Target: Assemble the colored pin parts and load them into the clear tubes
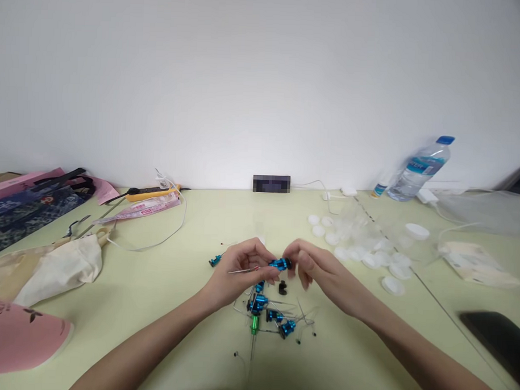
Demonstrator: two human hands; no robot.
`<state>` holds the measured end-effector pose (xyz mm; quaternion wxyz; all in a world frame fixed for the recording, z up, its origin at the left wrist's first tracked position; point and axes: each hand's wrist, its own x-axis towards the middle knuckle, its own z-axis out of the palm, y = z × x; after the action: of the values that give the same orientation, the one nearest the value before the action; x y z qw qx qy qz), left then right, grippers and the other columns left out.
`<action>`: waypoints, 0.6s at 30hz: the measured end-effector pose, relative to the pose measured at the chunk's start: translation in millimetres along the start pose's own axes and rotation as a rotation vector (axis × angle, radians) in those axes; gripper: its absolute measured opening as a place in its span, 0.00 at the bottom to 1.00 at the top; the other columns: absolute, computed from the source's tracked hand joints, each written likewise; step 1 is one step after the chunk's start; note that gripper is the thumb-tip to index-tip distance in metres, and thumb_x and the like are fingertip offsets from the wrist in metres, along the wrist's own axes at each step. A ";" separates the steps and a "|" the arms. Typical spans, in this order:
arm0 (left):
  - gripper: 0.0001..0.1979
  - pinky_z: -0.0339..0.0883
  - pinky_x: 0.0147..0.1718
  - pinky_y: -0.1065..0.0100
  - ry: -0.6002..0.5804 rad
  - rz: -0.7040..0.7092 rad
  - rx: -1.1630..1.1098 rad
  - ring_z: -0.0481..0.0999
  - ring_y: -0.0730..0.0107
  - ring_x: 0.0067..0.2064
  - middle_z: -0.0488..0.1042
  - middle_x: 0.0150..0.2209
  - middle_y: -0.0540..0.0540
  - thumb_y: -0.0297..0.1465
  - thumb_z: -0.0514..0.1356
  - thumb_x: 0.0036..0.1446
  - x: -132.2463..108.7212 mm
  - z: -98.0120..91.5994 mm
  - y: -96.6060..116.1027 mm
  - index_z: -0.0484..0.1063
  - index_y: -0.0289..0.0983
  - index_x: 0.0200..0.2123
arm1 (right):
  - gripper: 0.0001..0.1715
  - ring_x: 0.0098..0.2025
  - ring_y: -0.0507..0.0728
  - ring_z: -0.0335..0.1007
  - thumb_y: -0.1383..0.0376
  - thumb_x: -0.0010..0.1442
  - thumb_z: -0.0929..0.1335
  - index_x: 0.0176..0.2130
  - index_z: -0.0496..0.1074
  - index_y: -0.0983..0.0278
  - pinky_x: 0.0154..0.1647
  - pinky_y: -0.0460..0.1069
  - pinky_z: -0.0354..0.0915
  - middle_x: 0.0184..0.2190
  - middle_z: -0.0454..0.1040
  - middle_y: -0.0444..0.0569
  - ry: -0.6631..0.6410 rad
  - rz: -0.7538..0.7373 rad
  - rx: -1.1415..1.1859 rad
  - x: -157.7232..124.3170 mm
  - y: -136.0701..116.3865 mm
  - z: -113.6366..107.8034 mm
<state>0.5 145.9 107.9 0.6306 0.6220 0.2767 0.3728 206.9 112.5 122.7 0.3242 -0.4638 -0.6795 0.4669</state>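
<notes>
My left hand (240,271) and my right hand (315,268) meet over the middle of the pale green table (175,306). Between their fingertips is a small shiny blue metal part (278,264) with a thin wire stem sticking out to the left. Both hands pinch it, the left from the left side, the right on its dark end. Just below the hands lies a heap of several similar blue parts (273,315) with thin wires, a green part (254,324) and a small black piece (283,287). Another blue part (215,260) lies alone to the left.
Several white round caps (369,253) and clear plastic lie right of the hands. A water bottle (420,169) lies at the back right. A cloth bag (57,264), pink bags (16,329) and a cable (156,245) are at the left. A dark phone (498,337) sits at the right edge.
</notes>
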 end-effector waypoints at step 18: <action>0.10 0.71 0.31 0.70 0.039 0.010 0.014 0.77 0.71 0.30 0.77 0.28 0.46 0.31 0.66 0.52 -1.9 2.5 3.4 0.69 0.33 0.33 | 0.22 0.30 0.53 0.66 0.55 0.58 0.70 0.48 0.61 0.57 0.33 0.48 0.60 0.26 0.66 0.39 -0.014 0.062 0.092 0.2 1.2 -0.4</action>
<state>1.0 142.7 111.2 0.6187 0.6203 0.2884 0.3863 207.6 113.0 121.7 0.3262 -0.4659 -0.6448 0.5107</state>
